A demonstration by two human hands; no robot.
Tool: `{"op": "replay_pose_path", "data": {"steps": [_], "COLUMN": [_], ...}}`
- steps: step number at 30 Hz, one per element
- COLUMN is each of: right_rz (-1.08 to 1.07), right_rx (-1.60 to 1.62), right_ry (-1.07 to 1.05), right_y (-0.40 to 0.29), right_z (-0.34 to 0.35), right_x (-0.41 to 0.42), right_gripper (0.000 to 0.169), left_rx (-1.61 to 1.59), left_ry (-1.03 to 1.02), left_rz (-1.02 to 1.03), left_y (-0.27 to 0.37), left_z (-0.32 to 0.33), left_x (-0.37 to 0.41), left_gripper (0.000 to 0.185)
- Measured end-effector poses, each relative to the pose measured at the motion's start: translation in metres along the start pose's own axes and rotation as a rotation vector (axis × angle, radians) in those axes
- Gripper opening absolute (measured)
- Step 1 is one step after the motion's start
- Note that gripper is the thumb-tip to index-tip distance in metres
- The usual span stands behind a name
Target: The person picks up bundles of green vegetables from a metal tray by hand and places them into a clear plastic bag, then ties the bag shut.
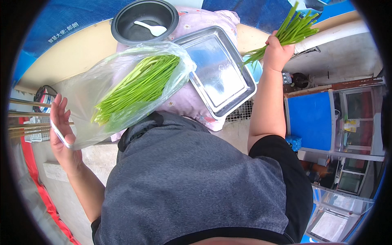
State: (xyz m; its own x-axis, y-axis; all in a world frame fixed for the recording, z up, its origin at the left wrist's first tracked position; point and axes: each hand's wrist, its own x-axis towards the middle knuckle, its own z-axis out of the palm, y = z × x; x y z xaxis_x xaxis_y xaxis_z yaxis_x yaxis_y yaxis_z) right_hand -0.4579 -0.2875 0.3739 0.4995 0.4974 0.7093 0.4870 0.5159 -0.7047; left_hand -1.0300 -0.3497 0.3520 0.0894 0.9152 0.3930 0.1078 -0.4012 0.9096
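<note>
My left hand (62,134), at the far left, has its fingers raised and its thumb against a thin, flat, white-edged object (60,135); what it is cannot be told. Just right of this hand lies a clear plastic bag (82,82) with long, chive-like green stalks (137,87) inside. My right hand (277,53), raised at the upper right, grips a bunch of green stalks (294,30), thick ends pointing up and right. Between the hands, a rectangular steel tray (219,72) rests tilted on a pink patterned cloth cushion (176,102).
A black round pot (122,29) with a white plastic spoon (156,30) in it stands behind the bag. Thin sticks (29,114) and a white plastic basket (36,137) are at the far left. A light-blue container (256,72) is partly hidden by the tray. A white pipe (333,35) runs at the upper right.
</note>
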Motion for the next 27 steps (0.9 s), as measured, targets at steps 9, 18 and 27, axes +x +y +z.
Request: {"op": "replay_pose_path", "data": {"steps": [9,18,27], "right_rz": [0.029,0.124,-0.33], "right_rx": [0.466,0.966,-0.468], "right_ry": [-0.014,-0.554,-1.621], "right_y": [-0.086,-0.187,-0.095], "right_z": [0.039,0.175,0.259], "right_x": [0.008,-0.051,-0.205], "right_gripper": [0.04,0.029,0.056], "left_rx": [0.083,0.007,-0.011], "left_ry": [-0.014,-0.069,0.035], "left_rz": [-0.013,0.091,0.045], "left_y": [0.01,0.021,0.012], "left_z": [0.006,0.025,-0.005], "left_x": [0.005,0.017,0.006], "left_gripper": [0.096,0.076,0.079]}}
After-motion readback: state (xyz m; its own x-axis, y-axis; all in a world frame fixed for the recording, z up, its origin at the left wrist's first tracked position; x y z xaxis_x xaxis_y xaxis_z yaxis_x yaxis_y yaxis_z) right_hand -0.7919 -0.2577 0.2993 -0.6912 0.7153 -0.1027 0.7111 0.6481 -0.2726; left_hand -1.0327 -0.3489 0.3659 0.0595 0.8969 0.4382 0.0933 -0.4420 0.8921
